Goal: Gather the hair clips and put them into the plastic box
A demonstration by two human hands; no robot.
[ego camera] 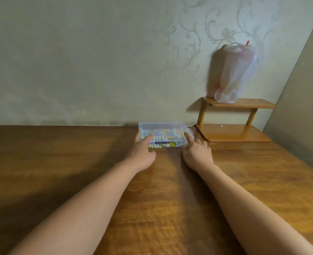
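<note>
Clips (163,138) lie inside the clear box (165,126), which sits at the far edge of the table (60,162), near a small wooden shelf (233,133). Risk, as judged: the light box may skid toward the wall or shelf if pressed unevenly, and a lid not latched could spill the contents. Left hand (142,153) rests extended fingers on the box's left end, gripping nothing. Right hand (198,153) touches the right end with its forefinger, other fingers loosely bent.
</note>
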